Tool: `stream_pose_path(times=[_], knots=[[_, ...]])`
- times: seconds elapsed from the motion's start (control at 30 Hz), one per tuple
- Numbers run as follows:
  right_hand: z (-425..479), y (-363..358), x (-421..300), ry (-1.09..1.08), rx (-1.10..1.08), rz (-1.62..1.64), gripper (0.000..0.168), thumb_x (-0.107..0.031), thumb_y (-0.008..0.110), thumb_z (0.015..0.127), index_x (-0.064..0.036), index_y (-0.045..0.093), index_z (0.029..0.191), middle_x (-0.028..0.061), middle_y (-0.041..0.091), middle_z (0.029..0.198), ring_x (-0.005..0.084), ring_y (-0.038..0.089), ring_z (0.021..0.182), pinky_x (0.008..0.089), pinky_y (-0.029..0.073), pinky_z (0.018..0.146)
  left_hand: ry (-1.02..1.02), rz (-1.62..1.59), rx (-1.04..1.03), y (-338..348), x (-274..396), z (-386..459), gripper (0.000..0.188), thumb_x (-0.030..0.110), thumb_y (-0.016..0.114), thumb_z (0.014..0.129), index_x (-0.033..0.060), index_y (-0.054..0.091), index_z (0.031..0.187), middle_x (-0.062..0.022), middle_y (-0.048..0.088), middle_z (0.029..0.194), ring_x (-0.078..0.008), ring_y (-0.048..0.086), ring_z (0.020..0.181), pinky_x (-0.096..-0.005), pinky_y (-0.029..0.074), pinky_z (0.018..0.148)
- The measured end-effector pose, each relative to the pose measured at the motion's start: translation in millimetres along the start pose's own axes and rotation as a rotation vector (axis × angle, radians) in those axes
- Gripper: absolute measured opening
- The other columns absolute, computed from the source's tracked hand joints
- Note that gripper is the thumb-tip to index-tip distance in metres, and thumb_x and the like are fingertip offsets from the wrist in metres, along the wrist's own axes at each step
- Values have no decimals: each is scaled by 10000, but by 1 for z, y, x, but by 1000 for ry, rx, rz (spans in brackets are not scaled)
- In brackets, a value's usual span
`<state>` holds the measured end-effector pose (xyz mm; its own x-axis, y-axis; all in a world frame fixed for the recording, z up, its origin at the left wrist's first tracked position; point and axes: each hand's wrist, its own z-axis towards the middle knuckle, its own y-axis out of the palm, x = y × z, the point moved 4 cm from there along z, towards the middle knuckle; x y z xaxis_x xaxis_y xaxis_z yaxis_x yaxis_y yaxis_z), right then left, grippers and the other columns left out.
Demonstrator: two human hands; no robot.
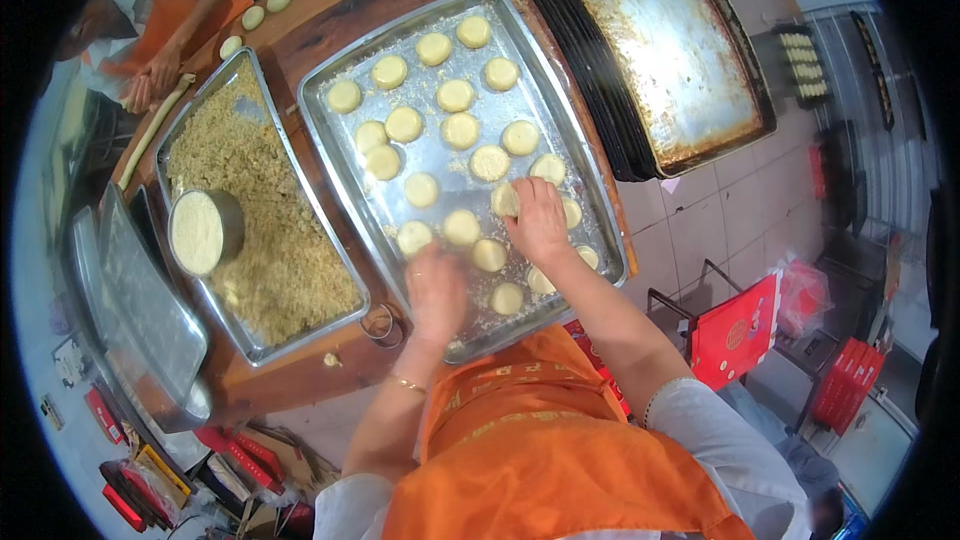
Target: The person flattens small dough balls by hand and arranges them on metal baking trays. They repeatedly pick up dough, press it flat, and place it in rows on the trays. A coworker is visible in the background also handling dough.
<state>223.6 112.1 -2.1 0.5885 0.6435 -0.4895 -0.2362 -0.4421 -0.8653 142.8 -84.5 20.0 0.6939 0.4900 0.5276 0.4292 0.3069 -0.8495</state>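
Note:
A metal baking tray point(341, 187) lies before me, with many round, pale dough cakes spread over it and crumbs or seeds scattered between them. My right hand point(538, 217) has its fingers around a dough cake point(505, 199) at the right of the tray. My left hand point(436, 291), blurred, is over the tray's near left part, just below another dough cake point(414, 238); whether it holds anything cannot be seen. One cake point(490, 163) near the middle has a top covered in pale seeds or crumbs.
To the left, a second tray point(311, 195) holds crumbly filling and a metal bowl point(201, 232) of pale grains. A drinking glass point(382, 325) stands between the trays. Stacked dark baking sheets point(675, 52) are at the right. A person point(165, 22) in an orange apron is across the wooden table.

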Motion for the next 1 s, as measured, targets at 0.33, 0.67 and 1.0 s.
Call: stream_pose_path(times=[0.33,0.67,1.0], knots=[[11,-6,0,-46,-44,70,572,-143,764,763,-73,557,1291,152,539,1231,341,509,1168,463,418,1004,46,88,-152,34,11,40,475,104,659,821,106,604,1294,-173,463,1456,-374,381,1397,-538,302,1134],[106,-12,43,-131,-50,-283,574,-60,684,808,-195,565,1352,147,489,1367,337,460,1265,436,410,1056,-90,225,64,16,-19,91,471,91,643,829,137,599,1296,-182,475,1416,-391,395,1374,-553,340,1096],[70,-58,35,-107,-86,-39,438,-46,659,813,-100,597,1243,133,540,1289,331,499,1222,427,427,1039,-72,249,130,3,-40,93,383,24,617,797,96,655,1171,-159,532,1321,-353,488,1271,-515,380,1060]])
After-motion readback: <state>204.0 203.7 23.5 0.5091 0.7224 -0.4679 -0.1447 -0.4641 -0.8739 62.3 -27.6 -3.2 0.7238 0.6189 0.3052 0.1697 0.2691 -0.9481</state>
